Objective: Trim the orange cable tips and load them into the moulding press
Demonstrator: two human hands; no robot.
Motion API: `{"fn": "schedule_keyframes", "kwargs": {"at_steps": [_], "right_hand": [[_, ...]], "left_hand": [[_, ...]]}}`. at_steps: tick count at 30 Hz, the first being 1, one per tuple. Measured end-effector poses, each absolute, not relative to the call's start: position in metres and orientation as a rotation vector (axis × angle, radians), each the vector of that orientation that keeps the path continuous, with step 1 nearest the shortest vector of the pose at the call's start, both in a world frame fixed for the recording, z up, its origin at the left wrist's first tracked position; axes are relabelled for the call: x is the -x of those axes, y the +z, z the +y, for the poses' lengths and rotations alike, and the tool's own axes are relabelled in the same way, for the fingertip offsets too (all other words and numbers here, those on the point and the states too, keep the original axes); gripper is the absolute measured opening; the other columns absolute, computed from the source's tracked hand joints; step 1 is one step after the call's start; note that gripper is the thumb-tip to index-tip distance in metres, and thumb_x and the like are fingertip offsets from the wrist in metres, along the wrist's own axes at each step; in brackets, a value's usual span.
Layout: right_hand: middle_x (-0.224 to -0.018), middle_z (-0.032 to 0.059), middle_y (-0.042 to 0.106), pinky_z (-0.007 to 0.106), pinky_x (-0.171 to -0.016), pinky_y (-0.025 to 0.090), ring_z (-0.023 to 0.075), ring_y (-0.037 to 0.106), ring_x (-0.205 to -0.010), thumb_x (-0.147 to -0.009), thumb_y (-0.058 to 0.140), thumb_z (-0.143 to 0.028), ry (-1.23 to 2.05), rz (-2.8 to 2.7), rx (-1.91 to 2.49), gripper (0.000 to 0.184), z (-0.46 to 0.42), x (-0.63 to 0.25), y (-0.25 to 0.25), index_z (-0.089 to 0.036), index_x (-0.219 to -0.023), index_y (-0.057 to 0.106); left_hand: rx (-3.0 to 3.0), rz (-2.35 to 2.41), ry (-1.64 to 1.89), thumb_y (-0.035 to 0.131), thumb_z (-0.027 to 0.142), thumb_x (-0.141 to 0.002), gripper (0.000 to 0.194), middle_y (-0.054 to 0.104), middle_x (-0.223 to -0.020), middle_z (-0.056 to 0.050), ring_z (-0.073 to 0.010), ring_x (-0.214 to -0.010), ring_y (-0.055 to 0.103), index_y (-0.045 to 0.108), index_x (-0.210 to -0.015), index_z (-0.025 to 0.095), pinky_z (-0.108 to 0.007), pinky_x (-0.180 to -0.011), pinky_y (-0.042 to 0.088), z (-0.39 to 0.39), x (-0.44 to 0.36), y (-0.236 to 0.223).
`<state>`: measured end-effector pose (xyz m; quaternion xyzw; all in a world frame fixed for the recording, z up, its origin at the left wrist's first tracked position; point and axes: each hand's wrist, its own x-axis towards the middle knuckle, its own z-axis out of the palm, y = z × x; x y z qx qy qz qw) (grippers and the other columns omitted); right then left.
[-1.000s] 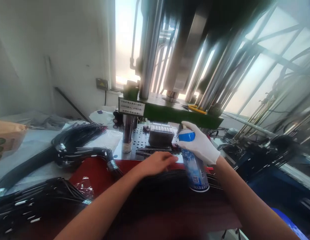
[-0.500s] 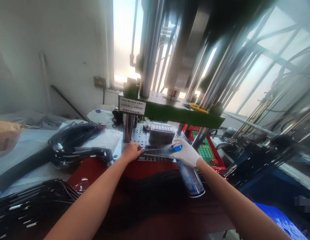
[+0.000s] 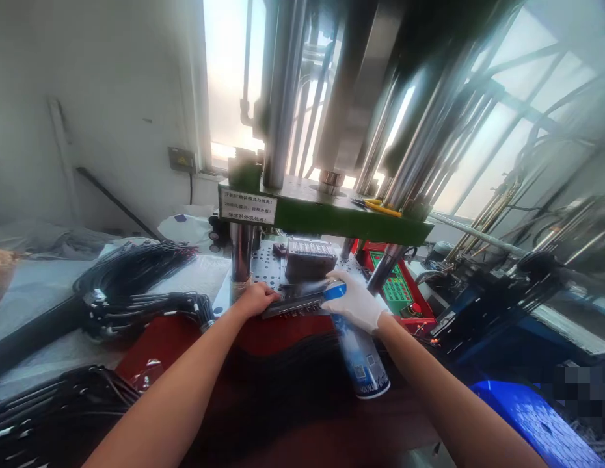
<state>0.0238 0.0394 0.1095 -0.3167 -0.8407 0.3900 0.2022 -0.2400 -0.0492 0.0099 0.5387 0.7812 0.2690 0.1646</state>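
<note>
My right hand (image 3: 357, 303), in a white glove, is closed round the top of a blue and white spray can (image 3: 360, 356). The can leans, its top by the press bed and its base toward me. A pale mist streams left from its nozzle. My bare left hand (image 3: 256, 299) grips the left end of a dark metal mold bar (image 3: 295, 305) with a row of small fittings along its front. The bar is tilted, its right end higher and partly behind the can. Behind it a metal mold block (image 3: 309, 260) sits on the perforated plate (image 3: 266, 265).
A green press crosshead (image 3: 326, 218) hangs above on steel columns, with yellow-handled pliers (image 3: 383, 208) on top. A red control box (image 3: 404, 286) stands to the right. Bundles of black cables (image 3: 136, 266) lie at the left, and a blue bin (image 3: 531, 419) is lower right.
The mold bar has gone from level to tilted, its right end up. The spray can has shifted slightly left and still sprays. The whole view has moved a little.
</note>
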Motion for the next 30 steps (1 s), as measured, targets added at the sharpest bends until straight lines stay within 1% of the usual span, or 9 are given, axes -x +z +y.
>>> {"fn": "schedule_keyframes", "kwargs": {"at_steps": [3,6,11,14,18,21,23,27,30], "right_hand": [[-0.089,-0.0012,0.062,0.027,-0.069,0.050,0.0153,0.059,-0.074,-0.058,0.075,-0.027,1.167,-2.330,0.814,0.062,0.032,-0.019,0.104,-0.026,-0.115,0.052],[-0.090,0.0028,0.062,0.029,-0.071,0.050,0.0173,0.060,-0.077,-0.058,0.074,-0.026,1.135,-2.217,0.939,0.063,0.053,-0.026,0.100,-0.021,-0.117,0.050],[-0.088,0.0051,0.063,0.030,-0.065,0.051,0.0173,0.061,-0.072,-0.062,0.071,-0.028,1.150,-2.137,0.990,0.063,0.066,-0.034,0.096,-0.017,-0.118,0.047],[-0.091,0.0018,0.063,0.028,-0.070,0.051,0.0165,0.061,-0.076,-0.056,0.076,-0.025,1.199,-2.189,0.888,0.064,0.049,-0.028,0.095,-0.022,-0.116,0.052],[-0.097,0.0037,0.062,0.030,-0.076,0.050,0.0177,0.060,-0.084,-0.058,0.075,-0.024,1.199,-2.171,0.901,0.065,0.052,-0.023,0.096,-0.020,-0.118,0.051],[-0.099,0.0069,0.060,0.031,-0.072,0.050,0.0182,0.059,-0.081,-0.063,0.071,-0.026,1.202,-2.153,0.962,0.064,0.056,-0.024,0.097,-0.018,-0.121,0.047],[-0.096,0.0046,0.061,0.030,-0.066,0.050,0.0179,0.059,-0.076,-0.061,0.074,-0.028,1.239,-2.208,0.942,0.064,0.045,-0.026,0.098,-0.021,-0.119,0.049],[-0.090,-0.0007,0.061,0.028,-0.067,0.048,0.0168,0.059,-0.075,-0.057,0.076,-0.029,1.243,-2.426,0.835,0.064,0.017,-0.031,0.102,-0.028,-0.116,0.052],[-0.092,0.0017,0.061,0.030,-0.069,0.048,0.0180,0.058,-0.076,-0.059,0.074,-0.029,1.132,-2.429,0.979,0.064,0.018,-0.036,0.104,-0.025,-0.118,0.050]], "left_hand": [[-1.533,2.259,0.791,0.050,0.048,-0.077,0.038,0.070,-0.088,-0.005,-0.0213,-0.087,0.061,0.073,-0.088,0.019,-0.026,-0.077,0.044,-0.050,0.237,0.011],[-1.534,2.334,0.820,0.048,0.048,-0.078,0.042,0.068,-0.097,-0.009,-0.0228,-0.091,0.059,0.070,-0.094,0.016,-0.029,-0.081,0.043,-0.056,0.233,0.018],[-1.583,2.357,0.760,0.048,0.056,-0.077,0.044,0.067,-0.089,-0.008,-0.0223,-0.083,0.059,0.066,-0.084,0.017,-0.029,-0.072,0.042,-0.069,0.229,0.040],[-1.650,2.277,0.630,0.059,0.057,-0.068,0.040,0.067,-0.080,-0.003,-0.0199,-0.073,0.060,0.064,-0.077,0.019,-0.026,-0.063,0.042,-0.074,0.224,0.046],[-1.720,2.246,0.485,0.071,0.041,-0.057,0.028,0.065,-0.082,-0.002,-0.0193,-0.075,0.059,0.064,-0.075,0.020,-0.024,-0.062,0.041,-0.074,0.212,0.040],[-1.730,2.276,0.415,0.070,0.031,-0.058,0.019,0.065,-0.080,-0.004,-0.0200,-0.077,0.059,0.065,-0.072,0.019,-0.025,-0.065,0.041,-0.071,0.208,0.036],[-1.720,2.266,0.381,0.068,0.030,-0.062,0.015,0.065,-0.077,-0.004,-0.0188,-0.074,0.059,0.067,-0.072,0.019,-0.025,-0.063,0.041,-0.069,0.209,0.035],[-1.704,2.233,0.378,0.061,0.034,-0.071,0.019,0.067,-0.079,-0.004,-0.0171,-0.073,0.060,0.071,-0.078,0.019,-0.024,-0.062,0.041,-0.069,0.216,0.035],[-1.683,2.221,0.398,0.062,0.035,-0.070,0.022,0.068,-0.077,-0.003,-0.0170,-0.072,0.061,0.072,-0.083,0.019,-0.023,-0.060,0.041,-0.069,0.218,0.032]]}}
